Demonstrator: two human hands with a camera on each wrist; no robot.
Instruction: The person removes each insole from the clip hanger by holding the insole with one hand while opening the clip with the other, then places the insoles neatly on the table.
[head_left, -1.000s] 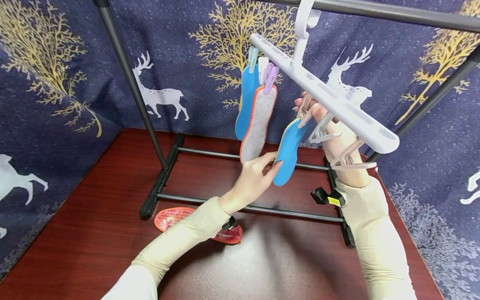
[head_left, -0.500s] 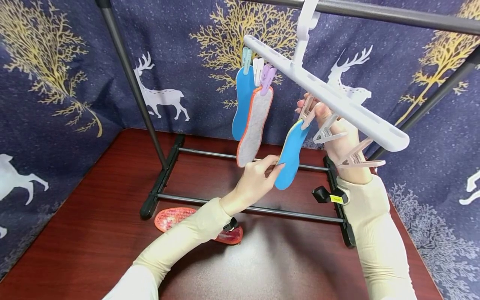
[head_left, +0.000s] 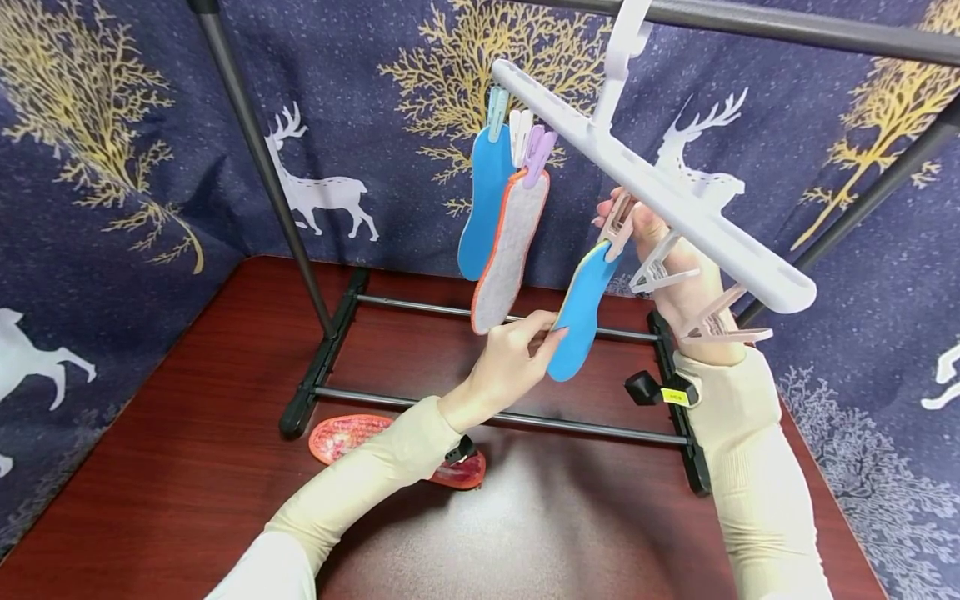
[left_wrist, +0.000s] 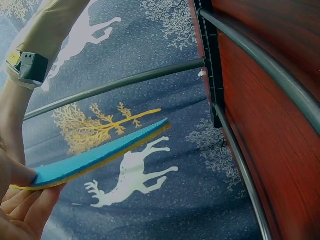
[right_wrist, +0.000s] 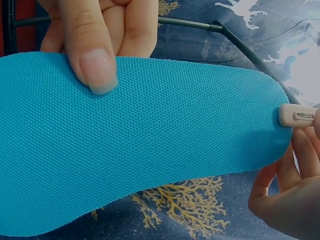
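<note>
My left hand (head_left: 510,358) pinches a blue insole (head_left: 581,325) by its side edge, thumb on the blue face and fingers behind. In the left wrist view the insole's yellow underside (left_wrist: 120,152) shows. At the insole's upper end, my right hand (head_left: 673,302) holds a pale pink clothespin (head_left: 617,223) between thumb and fingers. The clothespin (right_wrist: 295,116) overlaps the insole's rounded end in the right wrist view. It belongs to a white clip hanger (head_left: 660,183). Another blue insole (head_left: 482,208) and a grey insole with orange edging (head_left: 512,250) hang from clips further left.
The hanger hooks over a dark rail (head_left: 787,35) of a rack. A white clip (head_left: 663,273) and a pink clip (head_left: 723,329) dangle at its right. A red-patterned insole (head_left: 348,435) lies on the table (head_left: 187,417), partly behind the left forearm.
The hanger has shifted slightly right at its near end, and the hanging insoles have swung a little left. The held insole has moved slightly down and right; both hands keep their grips.
</note>
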